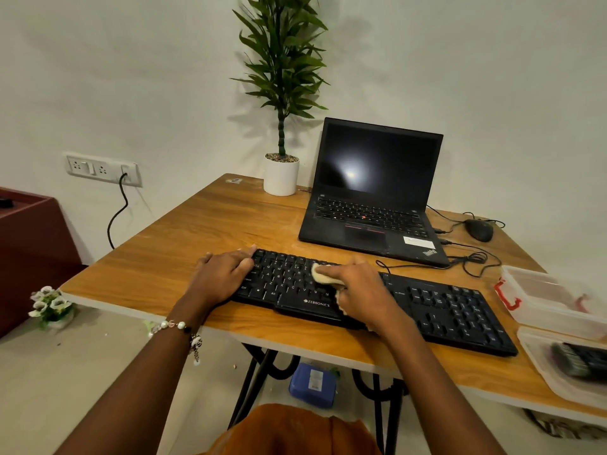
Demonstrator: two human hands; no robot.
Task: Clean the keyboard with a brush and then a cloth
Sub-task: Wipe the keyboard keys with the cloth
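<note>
Right hand presses a cream cloth onto the black Zebronics keyboard, fingers curled around it. Left hand rests flat on the keyboard's left end, fingers relaxed.

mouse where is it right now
In the head view the mouse sits on the far right of the table, just right of the laptop and beyond the keyboard.
</note>
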